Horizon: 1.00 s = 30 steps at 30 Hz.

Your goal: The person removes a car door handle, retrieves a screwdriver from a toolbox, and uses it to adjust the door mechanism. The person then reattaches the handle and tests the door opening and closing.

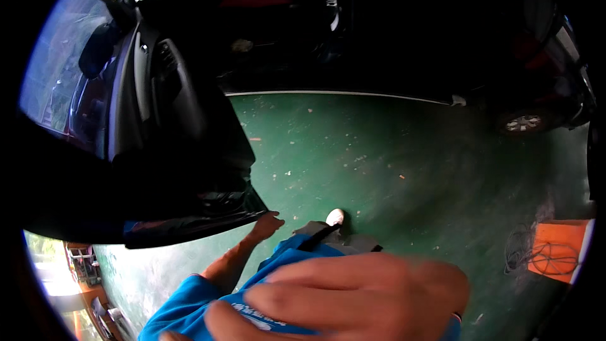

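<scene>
A dark car door (183, 177) stands swung out at the left, with its window and dark inner panel showing. My left hand (268, 222) grips the rear edge of this door near its lower corner, fingers closed on it. Large and slightly blurred, my right hand (353, 290) is raised close to the camera in front of my blue shirt (183, 309). Its fingers stretch to the left, a little apart, and nothing shows in them. Beyond the door is the dark car body (410, 38), its interior mostly lost in shadow.
A pale sill strip (341, 93) runs along the car's lower side. A wheel (524, 124) shows at the far right. An orange box (555, 249) with loose cable stands at right on the green floor (353, 151). Shelving (84, 265) is at lower left.
</scene>
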Tool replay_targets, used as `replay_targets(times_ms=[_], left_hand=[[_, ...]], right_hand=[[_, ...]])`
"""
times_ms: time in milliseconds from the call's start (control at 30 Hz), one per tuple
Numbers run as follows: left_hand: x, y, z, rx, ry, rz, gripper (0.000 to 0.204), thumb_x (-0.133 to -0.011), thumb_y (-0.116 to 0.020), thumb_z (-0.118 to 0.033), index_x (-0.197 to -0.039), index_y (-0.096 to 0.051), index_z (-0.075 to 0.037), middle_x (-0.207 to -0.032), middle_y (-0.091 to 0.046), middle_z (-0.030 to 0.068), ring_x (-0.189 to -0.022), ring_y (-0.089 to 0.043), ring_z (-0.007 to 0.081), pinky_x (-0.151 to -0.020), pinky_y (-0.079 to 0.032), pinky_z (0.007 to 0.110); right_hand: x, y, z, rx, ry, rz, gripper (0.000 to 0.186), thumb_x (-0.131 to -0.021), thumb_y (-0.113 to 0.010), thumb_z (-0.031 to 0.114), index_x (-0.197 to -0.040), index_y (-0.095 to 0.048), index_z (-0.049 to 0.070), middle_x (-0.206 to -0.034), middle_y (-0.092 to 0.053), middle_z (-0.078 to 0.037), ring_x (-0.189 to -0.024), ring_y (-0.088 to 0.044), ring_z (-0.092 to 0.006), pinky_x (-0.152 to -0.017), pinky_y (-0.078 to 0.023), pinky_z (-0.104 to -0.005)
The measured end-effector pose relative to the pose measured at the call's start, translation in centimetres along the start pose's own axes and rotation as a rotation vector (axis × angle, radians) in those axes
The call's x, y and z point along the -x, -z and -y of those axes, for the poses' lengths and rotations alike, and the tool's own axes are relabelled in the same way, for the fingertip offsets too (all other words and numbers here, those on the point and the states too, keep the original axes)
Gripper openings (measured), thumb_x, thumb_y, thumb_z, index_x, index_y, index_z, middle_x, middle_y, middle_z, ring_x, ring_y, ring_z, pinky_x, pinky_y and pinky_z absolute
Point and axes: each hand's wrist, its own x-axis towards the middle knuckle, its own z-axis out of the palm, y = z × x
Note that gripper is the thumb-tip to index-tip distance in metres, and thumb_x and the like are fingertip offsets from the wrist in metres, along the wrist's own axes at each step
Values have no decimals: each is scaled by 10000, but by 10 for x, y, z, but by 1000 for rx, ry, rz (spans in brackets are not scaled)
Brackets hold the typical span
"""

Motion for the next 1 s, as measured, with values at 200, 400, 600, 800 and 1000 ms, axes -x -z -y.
replay_targets(times_ms=[200,400,600,800,1000], left_hand=[[-56,8,-48,354,110,-167,590,-864,-678,-362,-1256,-579,68,-976,-719,202,-856,-705,261,-779,-548,378],[-91,-11,-84,135,591,-126,580,-800,-694,-467,-1157,-694,-11,-976,-731,191,-963,-697,334,-897,-528,414],[-148,9,-103,230,632,-283,554,-796,-697,-438,-1166,-696,-25,-1150,-692,199,-1091,-649,366,-974,-503,426],[-333,183,-115,161,544,-596,522,-826,-672,-347,-1236,-636,-25,-1176,-666,211,-1097,-627,383,-961,-494,450],[-586,395,-118,-69,285,-886,611,-781,-670,-116,-1351,-476,-12,-1273,-534,195,-1167,-539,362,-970,-481,442]], right_hand=[[18,48,-125,-302,-267,718,306,-868,-703,122,-1163,-676,42,-871,-706,-138,-740,-698,-227,-661,-582,-360],[139,66,-322,490,-654,1408,297,-875,-659,258,-1118,-663,87,-1052,-688,-147,-987,-669,-324,-842,-541,-457],[166,24,-458,377,-851,1642,399,-883,-662,300,-1231,-650,106,-1187,-664,-151,-1111,-633,-349,-955,-501,-462],[184,-87,-601,292,-838,1402,422,-877,-662,263,-1258,-621,86,-1212,-639,-164,-1135,-610,-356,-965,-489,-445],[201,-233,-771,416,-897,1276,518,-896,-631,172,-1374,-482,38,-1326,-534,-177,-1213,-529,-376,-1000,-455,-467]])
